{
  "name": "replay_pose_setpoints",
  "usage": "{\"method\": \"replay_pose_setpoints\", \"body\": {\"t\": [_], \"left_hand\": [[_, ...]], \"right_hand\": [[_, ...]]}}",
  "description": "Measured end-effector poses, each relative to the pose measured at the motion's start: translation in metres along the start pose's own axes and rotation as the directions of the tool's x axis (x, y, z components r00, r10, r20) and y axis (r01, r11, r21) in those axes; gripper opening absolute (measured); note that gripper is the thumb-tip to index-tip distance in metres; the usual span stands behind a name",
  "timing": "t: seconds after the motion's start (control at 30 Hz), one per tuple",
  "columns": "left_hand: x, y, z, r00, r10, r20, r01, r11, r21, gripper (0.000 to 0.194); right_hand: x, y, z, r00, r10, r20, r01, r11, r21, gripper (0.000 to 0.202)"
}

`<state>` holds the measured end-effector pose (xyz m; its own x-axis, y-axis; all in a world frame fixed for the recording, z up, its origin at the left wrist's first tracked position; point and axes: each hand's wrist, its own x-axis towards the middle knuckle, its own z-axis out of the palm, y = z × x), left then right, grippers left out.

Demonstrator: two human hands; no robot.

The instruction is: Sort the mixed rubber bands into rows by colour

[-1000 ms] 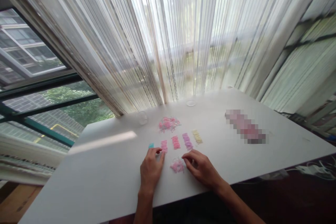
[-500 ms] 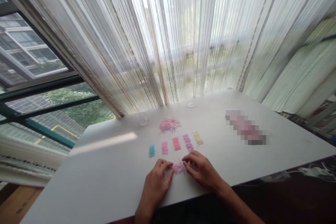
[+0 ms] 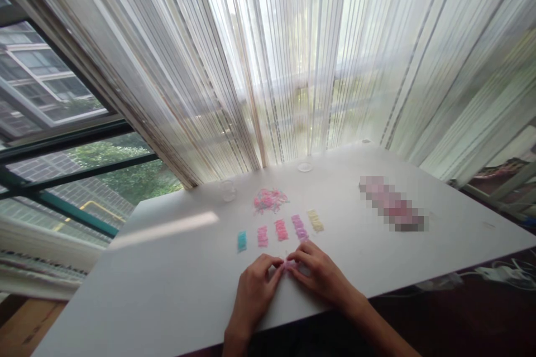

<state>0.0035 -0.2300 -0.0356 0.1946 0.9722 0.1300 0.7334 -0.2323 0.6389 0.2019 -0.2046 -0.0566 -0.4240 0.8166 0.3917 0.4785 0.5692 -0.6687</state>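
Observation:
My left hand (image 3: 260,284) and my right hand (image 3: 320,276) meet at a small pile of pale pink pieces (image 3: 287,265) near the table's front edge. The fingers of both are pinched together over it; what sits between the fingertips is too small to make out. Just beyond lies a row of small groups: teal (image 3: 242,241), pink (image 3: 262,236), coral pink (image 3: 281,229), purple (image 3: 300,227) and pale yellow (image 3: 315,220). Behind them is a loose mixed heap (image 3: 270,200), mostly pink.
The white table (image 3: 167,284) reaches to the curtains (image 3: 293,67). Near its back edge are a clear round container (image 3: 228,191) and a clear round lid or dish (image 3: 305,167). A pixelated pinkish object (image 3: 391,204) lies at the right. White cables (image 3: 498,273) show beyond the right front edge.
Both hands have closed in on the pale pink pile, my left hand shifting right, and their fingertips now nearly touch, covering more of it.

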Motion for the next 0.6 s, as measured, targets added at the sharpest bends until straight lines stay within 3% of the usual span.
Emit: {"method": "replay_pose_setpoints", "body": {"t": [0.2, 0.4, 0.6], "left_hand": [[0.01, -0.008, -0.006, 0.996, -0.033, -0.078, 0.042, 0.993, 0.111, 0.026], [0.016, -0.001, -0.005, 0.997, -0.075, 0.002, 0.073, 0.969, 0.236, 0.018], [0.012, -0.004, 0.005, 1.0, -0.006, 0.008, 0.003, 0.959, 0.282, 0.02]], "right_hand": [[0.0, 0.001, 0.001, 1.0, 0.015, -0.023, -0.016, 1.0, -0.014, 0.014], [0.0, 0.0, 0.001, 0.999, 0.015, -0.037, -0.016, 1.0, -0.006, 0.019], [0.001, -0.001, 0.002, 0.999, -0.005, -0.033, 0.004, 1.0, -0.029, 0.02]]}}
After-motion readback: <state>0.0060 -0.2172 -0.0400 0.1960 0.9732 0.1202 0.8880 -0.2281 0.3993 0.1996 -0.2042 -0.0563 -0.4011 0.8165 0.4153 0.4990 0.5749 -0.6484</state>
